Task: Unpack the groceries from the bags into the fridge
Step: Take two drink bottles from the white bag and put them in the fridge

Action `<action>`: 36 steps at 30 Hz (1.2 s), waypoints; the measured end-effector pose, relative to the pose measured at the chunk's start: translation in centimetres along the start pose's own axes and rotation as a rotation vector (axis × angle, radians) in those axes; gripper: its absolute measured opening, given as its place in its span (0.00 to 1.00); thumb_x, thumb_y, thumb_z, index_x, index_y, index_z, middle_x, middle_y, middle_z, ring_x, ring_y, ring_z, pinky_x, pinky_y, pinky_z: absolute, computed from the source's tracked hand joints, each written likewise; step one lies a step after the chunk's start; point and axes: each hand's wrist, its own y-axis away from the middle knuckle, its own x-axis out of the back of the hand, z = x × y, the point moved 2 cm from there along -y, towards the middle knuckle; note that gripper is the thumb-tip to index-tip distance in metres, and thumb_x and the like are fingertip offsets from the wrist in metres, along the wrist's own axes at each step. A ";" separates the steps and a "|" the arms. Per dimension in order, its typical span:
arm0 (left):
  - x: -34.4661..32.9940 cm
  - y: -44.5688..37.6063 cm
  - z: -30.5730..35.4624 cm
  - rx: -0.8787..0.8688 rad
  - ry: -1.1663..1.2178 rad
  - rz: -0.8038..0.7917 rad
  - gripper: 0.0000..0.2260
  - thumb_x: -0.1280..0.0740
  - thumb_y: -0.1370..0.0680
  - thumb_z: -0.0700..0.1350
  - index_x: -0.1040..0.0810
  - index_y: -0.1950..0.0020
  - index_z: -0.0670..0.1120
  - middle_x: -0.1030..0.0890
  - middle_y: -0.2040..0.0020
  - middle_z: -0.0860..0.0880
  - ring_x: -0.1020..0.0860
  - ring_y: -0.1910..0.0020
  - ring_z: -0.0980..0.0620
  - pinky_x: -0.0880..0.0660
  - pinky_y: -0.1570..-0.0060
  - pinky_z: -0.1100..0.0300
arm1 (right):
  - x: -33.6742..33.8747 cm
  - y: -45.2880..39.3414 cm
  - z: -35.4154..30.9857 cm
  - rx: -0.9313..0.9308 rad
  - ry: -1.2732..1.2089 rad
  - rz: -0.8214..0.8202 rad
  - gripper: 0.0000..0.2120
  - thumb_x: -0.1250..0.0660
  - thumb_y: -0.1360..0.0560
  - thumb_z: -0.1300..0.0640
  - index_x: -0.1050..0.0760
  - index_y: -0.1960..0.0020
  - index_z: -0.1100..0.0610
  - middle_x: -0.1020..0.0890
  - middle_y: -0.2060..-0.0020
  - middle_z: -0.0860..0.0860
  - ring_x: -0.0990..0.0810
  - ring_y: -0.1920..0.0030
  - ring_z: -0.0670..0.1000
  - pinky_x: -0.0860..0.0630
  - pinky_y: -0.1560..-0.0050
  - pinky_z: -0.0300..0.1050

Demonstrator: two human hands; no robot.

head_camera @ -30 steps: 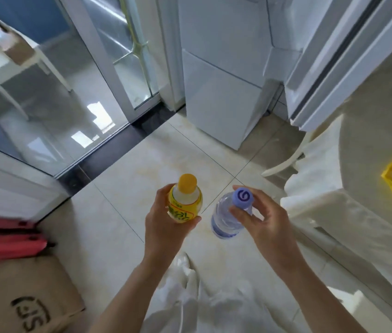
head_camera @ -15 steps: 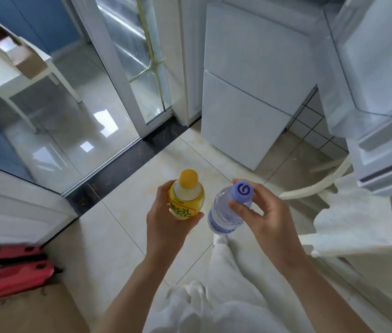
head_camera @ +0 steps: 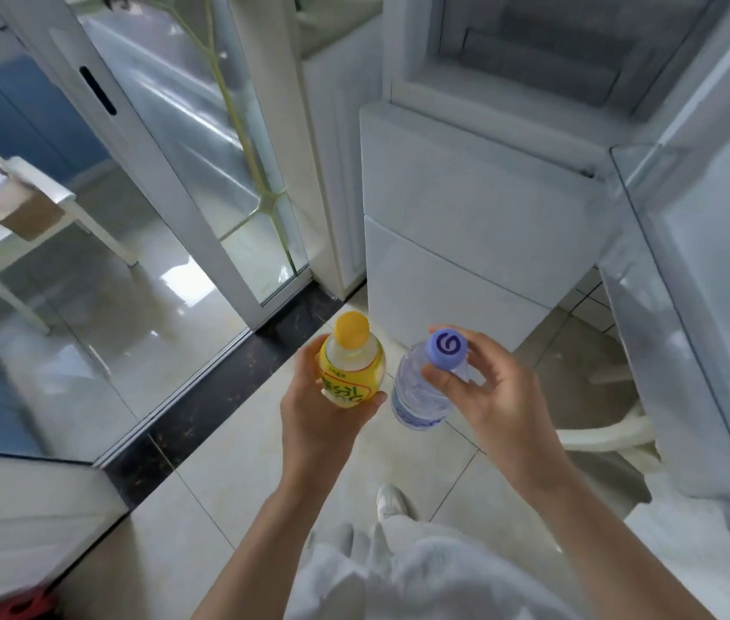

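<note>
The left hand (head_camera: 322,422) holds the yellow drink bottle (head_camera: 351,364) from below and behind, its grip wrapped around the body with the thumb on the label, and the bottle stands almost upright. The right hand (head_camera: 495,396) pinches the water bottle (head_camera: 419,398) high up, just under the purple cap (head_camera: 445,346), so the clear body hangs down and tilts toward the yellow one; the two bottles are just beside each other, maybe touching, I cannot tell. Both are in the air above the tiled floor (head_camera: 264,463), in front of the fridge (head_camera: 479,208), whose upper compartment (head_camera: 546,60) is open, with its door (head_camera: 712,284) swung out on the right. To do this step well, I think it is better to place one bottle at a time: first the water bottle into the door shelf, because a pinch near the cap is the weaker hold, then the yellow one, both upright
</note>
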 end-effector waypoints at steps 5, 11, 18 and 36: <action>-2.7 -6.7 2.0 -0.035 0.038 -0.039 0.35 0.18 0.40 0.41 0.31 0.43 0.62 0.24 0.53 0.74 0.24 0.54 0.70 0.29 0.61 0.77 | 1.1 -6.1 -0.8 0.014 0.014 0.086 0.13 0.27 0.30 0.55 0.22 0.45 0.47 0.18 0.51 0.37 0.21 0.47 0.38 0.28 0.51 0.28; -5.9 -15.3 4.6 -0.079 0.076 -0.132 0.36 0.17 0.42 0.43 0.33 0.47 0.70 0.24 0.53 0.74 0.23 0.54 0.69 0.27 0.57 0.69 | 2.7 -13.1 -2.5 0.032 0.013 0.251 0.13 0.27 0.29 0.57 0.21 0.46 0.50 0.16 0.53 0.41 0.20 0.48 0.42 0.26 0.55 0.28; -8.3 -27.0 8.8 -0.222 0.127 -0.291 0.35 0.17 0.42 0.45 0.30 0.44 0.66 0.21 0.51 0.67 0.22 0.52 0.63 0.22 0.52 0.59 | 4.6 -22.4 -6.2 0.089 0.089 0.499 0.10 0.27 0.30 0.54 0.21 0.49 0.47 0.16 0.56 0.42 0.20 0.52 0.42 0.26 0.53 0.32; -15.5 -46.5 23.2 -0.556 0.236 -0.516 0.33 0.17 0.44 0.48 0.30 0.45 0.60 0.22 0.55 0.66 0.22 0.55 0.64 0.26 0.59 0.69 | 10.2 -38.0 -16.1 0.383 0.202 0.890 0.04 0.31 0.25 0.57 0.23 0.51 0.55 0.23 0.70 0.35 0.27 0.67 0.38 0.34 0.62 0.27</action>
